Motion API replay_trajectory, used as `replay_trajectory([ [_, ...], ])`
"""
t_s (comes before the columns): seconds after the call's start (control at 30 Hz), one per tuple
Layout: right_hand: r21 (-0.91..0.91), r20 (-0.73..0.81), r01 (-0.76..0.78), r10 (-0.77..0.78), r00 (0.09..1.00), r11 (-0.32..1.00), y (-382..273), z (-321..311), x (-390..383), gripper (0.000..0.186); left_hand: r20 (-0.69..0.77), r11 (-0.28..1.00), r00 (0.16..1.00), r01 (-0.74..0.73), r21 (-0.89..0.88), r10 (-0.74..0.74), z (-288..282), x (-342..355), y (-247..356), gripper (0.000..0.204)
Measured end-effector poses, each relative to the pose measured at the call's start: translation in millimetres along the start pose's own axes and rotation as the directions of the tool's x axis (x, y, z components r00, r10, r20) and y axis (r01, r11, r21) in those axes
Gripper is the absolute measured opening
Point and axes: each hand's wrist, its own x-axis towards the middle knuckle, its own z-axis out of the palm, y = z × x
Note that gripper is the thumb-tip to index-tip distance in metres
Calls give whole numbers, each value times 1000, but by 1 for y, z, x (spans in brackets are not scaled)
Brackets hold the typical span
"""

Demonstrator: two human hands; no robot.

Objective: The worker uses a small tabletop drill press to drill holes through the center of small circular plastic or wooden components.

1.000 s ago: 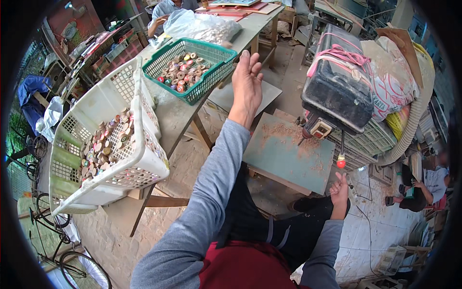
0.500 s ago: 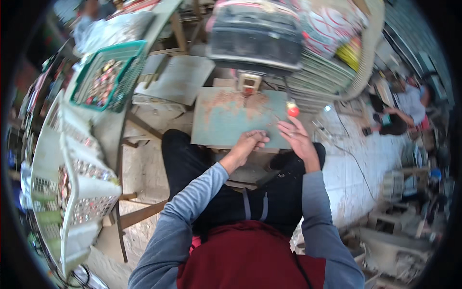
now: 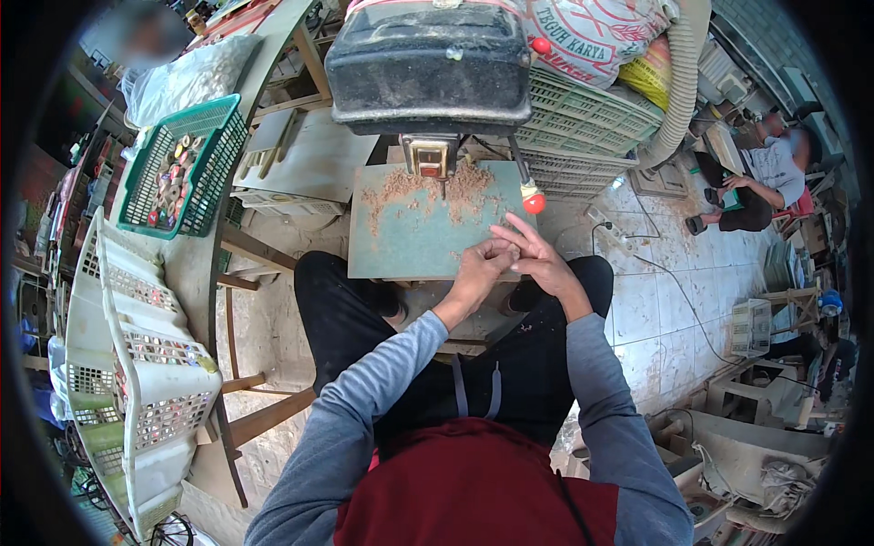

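My left hand (image 3: 482,275) is closed over the front edge of a green-blue board (image 3: 401,244), its fingertips pinched together. Whatever they hold, if anything, is hidden. Against its fingertips rests my right hand (image 3: 544,264), with fingers stretched out and spread. Just beyond the right fingers is the red ball knob (image 3: 533,203) of a lever on a drill press (image 3: 428,77). The drill's bit (image 3: 444,189) points down over the board. Brown wood shavings (image 3: 469,187) lie heaped around the bit.
On the left bench are a green basket (image 3: 232,136) of small coloured pieces and a white plastic bag (image 3: 191,77). A white crate (image 3: 173,419) stands nearer. Stacked crates (image 3: 587,118) and a ribbed hose (image 3: 678,100) flank the press. A person (image 3: 774,168) sits at the right; a cable crosses the floor.
My right hand has come left and inward to touch my left hand; before, they were apart. The view has shifted, so the press appears farther left.
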Motion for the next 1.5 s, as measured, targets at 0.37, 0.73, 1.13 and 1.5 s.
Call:
replay_trajectory([
  [0.37,413,-285,176,-57,957,894,8,-48,-2,65,-75,352,827,-154,923,557,-109,15,18,34],
  [0.73,408,-328,173,-33,944,897,14,-56,-5,58,-15,414,861,-230,881,508,-119,22,22,34],
  [1.13,133,-522,148,-57,851,980,-2,-40,-8,44,-10,341,807,-239,909,590,-124,59,32,30],
  [1.5,-632,-423,9,-355,834,775,-121,60,10,44,-18,350,779,-262,899,627,-124,60,34,30],
])
